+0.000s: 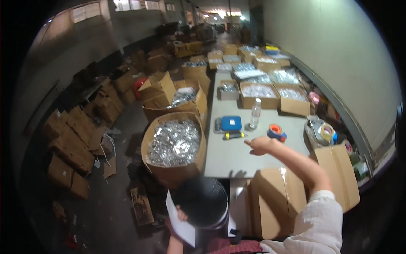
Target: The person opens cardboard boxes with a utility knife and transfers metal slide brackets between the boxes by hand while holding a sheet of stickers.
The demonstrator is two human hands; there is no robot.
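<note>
My right hand (260, 145) reaches over the pale table (224, 163), its index finger stretched out and nothing visible in its grasp. Just beyond the fingertips lies a yellow-and-black box cutter (234, 136). A blue flat-topped device (231, 123), perhaps a small scale, sits behind the cutter. A clear plastic bottle (255, 114) stands upright next to it, and an orange-and-blue tape dispenser (277, 133) lies farther right. Low in the view, my left hand (182, 213) is closed on the edge of a white sheet (179, 224), beside a round black object (202, 201), possibly a stool seat.
A large open carton (148, 148) of shiny silver packets stands left of the table. Several open boxes (258, 101) of packets line its far end. Closed cartons (277, 203) stand at its near right. Tape rolls (327, 132) lie by the wall; stacked cardboard (74, 135) lies left.
</note>
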